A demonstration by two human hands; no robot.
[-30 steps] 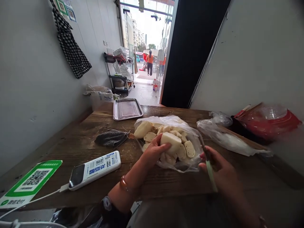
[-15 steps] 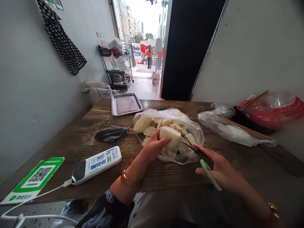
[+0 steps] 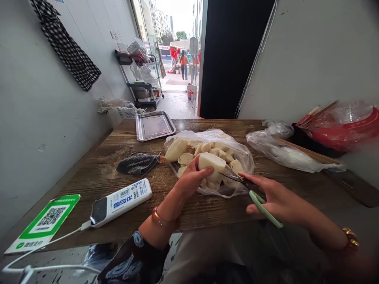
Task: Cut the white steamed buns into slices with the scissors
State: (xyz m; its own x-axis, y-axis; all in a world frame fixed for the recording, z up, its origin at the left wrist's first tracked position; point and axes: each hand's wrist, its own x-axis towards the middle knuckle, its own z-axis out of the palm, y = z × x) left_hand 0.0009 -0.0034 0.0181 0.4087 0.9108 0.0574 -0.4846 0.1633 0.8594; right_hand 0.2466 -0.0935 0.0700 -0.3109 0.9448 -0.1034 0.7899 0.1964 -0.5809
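Note:
My left hand (image 3: 192, 176) is wrapped around a pale steamed bun (image 3: 212, 162), thumb across its front, over an opened clear plastic bag (image 3: 247, 157). My right hand (image 3: 275, 199) holds green-handled scissors (image 3: 262, 206), with fingers at the handle loops. The blades are parted and point left, one tip by the bun's lower right edge. Whether the tip touches the bun I cannot tell. Inside the bag lie several cut bun pieces (image 3: 186, 158) and a larger uncut-looking bun (image 3: 177, 150) on the left.
A metal tray (image 3: 155, 126) lies at the table's far left. Nearer are a dark grey cloth (image 3: 137, 163), a white power bank (image 3: 121, 202) on a cable and a green QR code card (image 3: 47, 219). At the right are plastic bags (image 3: 274, 150) and a red bundle (image 3: 346, 128).
The camera view has shifted slightly. The scissors' tips have moved a little left, to the held bun's lower edge. My left hand keeps its grip on the bun.

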